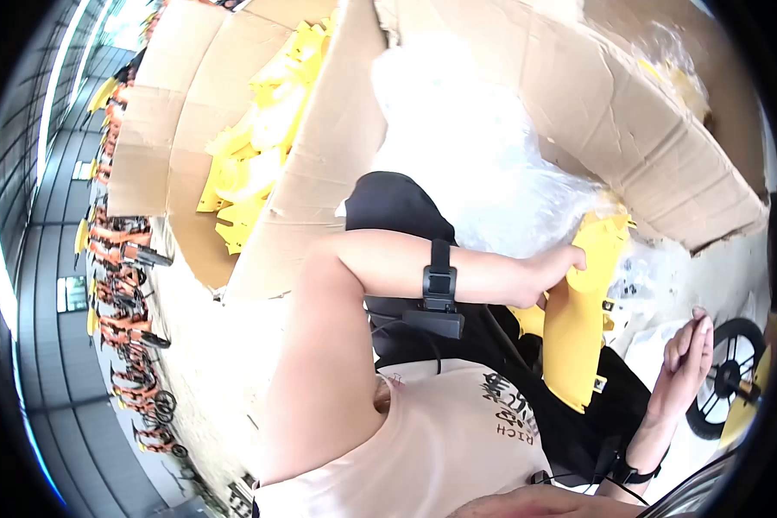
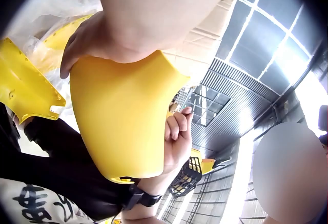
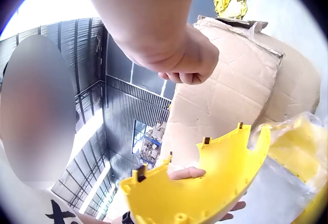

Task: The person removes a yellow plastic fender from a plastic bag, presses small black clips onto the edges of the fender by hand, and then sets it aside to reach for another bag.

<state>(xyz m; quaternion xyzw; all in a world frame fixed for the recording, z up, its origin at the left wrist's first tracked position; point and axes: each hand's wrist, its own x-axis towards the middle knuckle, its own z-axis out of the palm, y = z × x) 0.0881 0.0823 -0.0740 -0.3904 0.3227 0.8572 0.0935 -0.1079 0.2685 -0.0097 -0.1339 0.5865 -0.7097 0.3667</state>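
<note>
A yellow panel [image 1: 574, 341] is held aloft in the person's left hand [image 1: 554, 273], above dark trousers [image 1: 395, 203] and just off the near edge of the right-hand carton [image 1: 578, 95], as the head view shows it. Its long axis runs from that carton edge back toward the person, tilted slightly. The left hand is the nearer one, gripping the panel by its side edge toward the carton end; in the right wrist view one digit lies on the inner face, other fingers behind the shell. The right hand [image 1: 685, 367] is apart, across the panel's opposite long side, its fingers loosely bent and holding nothing.

The panel is a glossy, curved shell, smooth outside and narrowing toward one end. Inside, small posts stand up and dark clips [image 3: 207, 141] line an edge; a deep notch cuts one end.

Beyond it, clear wrap [image 1: 483, 155] spills between the right-hand carton and the left-hand carton [image 1: 332, 129], where more yellow parts [image 1: 263, 142] are heaped inside the walls. A black wheel [image 1: 732, 380] stands beyond the right hand; orange bikes [image 1: 128, 250] line the far wall.
</note>
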